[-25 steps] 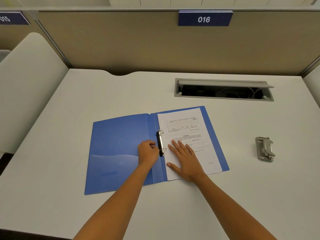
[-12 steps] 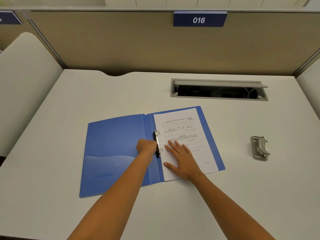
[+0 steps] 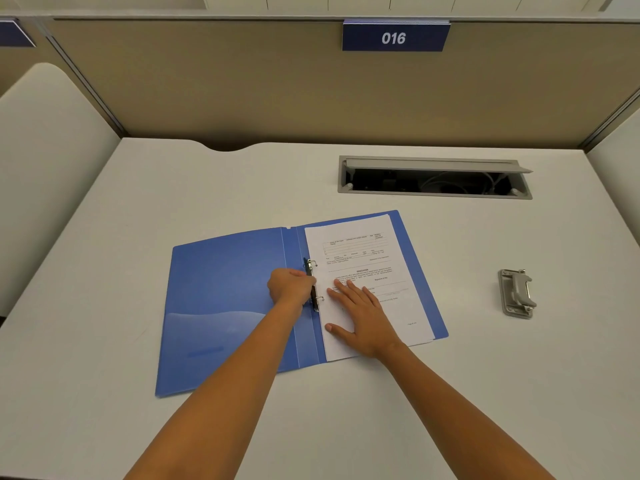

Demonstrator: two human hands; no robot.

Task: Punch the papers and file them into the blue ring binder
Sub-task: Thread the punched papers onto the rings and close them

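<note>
While the curled fingers of the left hand point(image 3: 290, 285) are closed on the ring clip point(image 3: 312, 284) at the spine, the right hand point(image 3: 363, 315) is laid flat, fingers straight, on the papers point(image 3: 367, 268). White printed sheets are seen threaded on two metal rings, resting on the right leaf of the binder point(image 3: 225, 306). This blue, smooth plastic binder is spread open near the middle of the desk point(image 3: 138, 202), a translucent pocket showing on its left leaf. A grey metal punch point(image 3: 517, 293) is set well apart towards the right edge. A cable tray point(image 3: 434, 177) with its flap raised is sunk near the far edge, beneath a sign point(image 3: 394, 37) marked 016.
</note>
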